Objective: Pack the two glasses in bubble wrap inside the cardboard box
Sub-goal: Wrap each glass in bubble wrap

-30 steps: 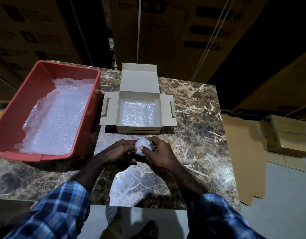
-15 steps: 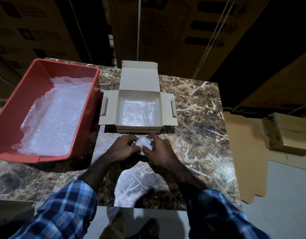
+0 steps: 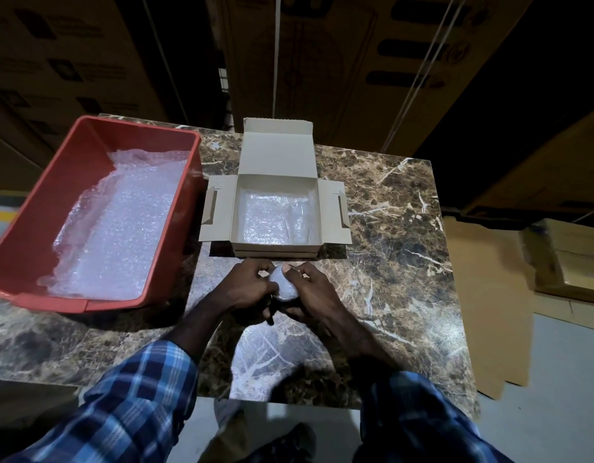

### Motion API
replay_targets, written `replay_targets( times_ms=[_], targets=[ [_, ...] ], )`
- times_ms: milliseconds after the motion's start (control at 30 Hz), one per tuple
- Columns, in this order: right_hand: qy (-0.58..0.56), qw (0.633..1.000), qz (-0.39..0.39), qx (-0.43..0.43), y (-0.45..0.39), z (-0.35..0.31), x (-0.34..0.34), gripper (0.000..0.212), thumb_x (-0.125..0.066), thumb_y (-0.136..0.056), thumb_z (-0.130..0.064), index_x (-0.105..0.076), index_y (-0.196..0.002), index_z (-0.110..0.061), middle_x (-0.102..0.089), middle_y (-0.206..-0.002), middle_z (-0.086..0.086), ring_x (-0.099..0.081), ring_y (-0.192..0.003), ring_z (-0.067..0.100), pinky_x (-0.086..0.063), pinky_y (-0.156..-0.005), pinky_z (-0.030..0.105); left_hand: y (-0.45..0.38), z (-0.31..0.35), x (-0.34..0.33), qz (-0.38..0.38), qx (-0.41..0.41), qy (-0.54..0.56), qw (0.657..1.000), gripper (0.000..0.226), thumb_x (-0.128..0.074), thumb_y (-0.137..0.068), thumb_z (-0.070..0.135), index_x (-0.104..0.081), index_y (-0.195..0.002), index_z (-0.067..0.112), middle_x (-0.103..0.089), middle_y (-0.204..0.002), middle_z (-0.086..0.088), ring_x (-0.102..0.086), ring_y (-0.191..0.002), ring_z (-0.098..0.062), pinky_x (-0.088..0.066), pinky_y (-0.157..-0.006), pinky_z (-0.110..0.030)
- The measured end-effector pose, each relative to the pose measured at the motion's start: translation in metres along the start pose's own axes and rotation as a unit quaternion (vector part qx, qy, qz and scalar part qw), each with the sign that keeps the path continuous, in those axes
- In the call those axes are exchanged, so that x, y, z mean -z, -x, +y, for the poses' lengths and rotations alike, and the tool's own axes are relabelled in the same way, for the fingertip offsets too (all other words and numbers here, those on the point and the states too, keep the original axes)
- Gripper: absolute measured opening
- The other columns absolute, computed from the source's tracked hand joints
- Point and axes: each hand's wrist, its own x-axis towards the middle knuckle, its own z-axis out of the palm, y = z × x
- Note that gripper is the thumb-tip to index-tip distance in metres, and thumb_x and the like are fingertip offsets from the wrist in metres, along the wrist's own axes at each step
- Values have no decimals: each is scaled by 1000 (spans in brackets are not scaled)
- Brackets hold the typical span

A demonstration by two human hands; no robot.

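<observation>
Wrapped glass held at frame centre

Left hand (image 3: 252,289) and right hand (image 3: 310,290) grip the bubble-wrapped glass (image 3: 284,285) between them — just below the open cardboard box (image 3: 275,208) on the bench (image 3: 389,262).

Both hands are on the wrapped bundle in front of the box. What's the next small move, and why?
Probably lift the wrapped bundle forward into the cardboard box. The left hand and right hand both grip it, and the box stands open just beyond, lined with bubble wrap with free room at its left.

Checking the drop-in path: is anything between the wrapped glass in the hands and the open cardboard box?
Nothing visible. Both hands hold the bubble-wrapped glass just before the open brown cardboard box, whose flaps are folded out.
</observation>
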Motion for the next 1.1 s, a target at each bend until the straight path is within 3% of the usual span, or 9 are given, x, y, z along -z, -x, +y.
replay_targets(
  times_ms=[133, 200, 333, 500, 600, 700, 833, 967, 1100],
  targets=[
    [50, 998, 22, 15, -6, -5, -1, 20, -68, -91, -30, -60, -92, -12, -69, -97, 17, -70, -68, 27, -60, -53, 36, 3, -2, -5, -22, 20, 77, 997, 15, -52, -91, -4, -56, -102, 5, -65, -62, -22, -65, -50, -34, -57, -51, -41],
    [98, 994, 40, 21, -8, -6, 0, 16, -66, -93, -25, -58, -91, -11, -66, -92, 13, -62, -58, 18, -47, -40, 19, 4, -4, -6, -28, 22, 101, 994, 16, -50, -92, -4, -56, -104, 5, -64, -63, -23, -65, -51, -34, -58, -54, -44],
    [136, 989, 51, 26, -12, -9, 2, 14, -66, -92, -23, -57, -89, -13, -63, -86, 10, -54, -53, 8, -32, -33, 9, 3, -6, -7, -41, 36, 123, 991, 22, -49, -93, -3, -57, -111, 7, -67, -70, -28, -68, -59, -38, -60, -64, -51],
    [175, 981, 70, 43, -13, -7, 2, 17, -69, -90, -28, -57, -83, -17, -65, -83, 6, -51, -51, 5, -32, -34, 11, 3, -9, -4, -99, 118, 235, 960, 33, -54, -90, 22, -62, -106, -6, -66, -80, -30, -68, -75, -40, -54, -88, -56],
    [155, 983, 76, 56, -11, -5, 0, 25, -72, -89, -35, -57, -83, -15, -63, -76, 5, -52, -49, 5, -33, -36, 13, 3, -8, -9, -85, 113, 223, 964, 51, -51, -101, 43, -59, -111, -7, -64, -77, -29, -67, -70, -38, -58, -75, -48],
    [201, 971, 94, 83, -10, 3, -1, 27, -67, -90, -42, -54, -83, -19, -60, -73, 1, -54, -64, 18, -40, -54, 22, 3, -5, -13, -59, 82, 203, 974, 43, -48, -104, 41, -55, -117, 0, -61, -72, -28, -63, -64, -35, -57, -63, -41],
    [189, 968, 102, 129, -11, 16, -2, 19, -63, -93, -40, -57, -87, -23, -60, -70, -4, -55, -66, 18, -44, -64, 30, 6, -4, -17, -30, 57, 158, 985, 38, -45, -105, 40, -57, -118, 7, -64, -68, -22, -66, -57, -33, -57, -53, -37],
    [217, 955, 117, 163, -12, 24, -4, 23, -59, -93, -45, -61, -99, -22, -66, -76, 1, -62, -72, 21, -51, -69, 35, 2, -7, -25, 76, -24, -37, 996, 30, -42, -106, 36, -64, -115, 18, -74, -89, -11, -70, -67, -17, -47, -58, -12],
    [212, 961, 111, 141, -8, 21, -6, 25, -55, -93, -49, -60, -99, -25, -68, -81, 3, -64, -77, 23, -52, -72, 35, 1, -6, -27, 105, -39, -73, 991, 32, -43, -106, 35, -67, -115, 17, -75, -94, -8, -64, -69, -11, -40, -55, -4]
  ],
)
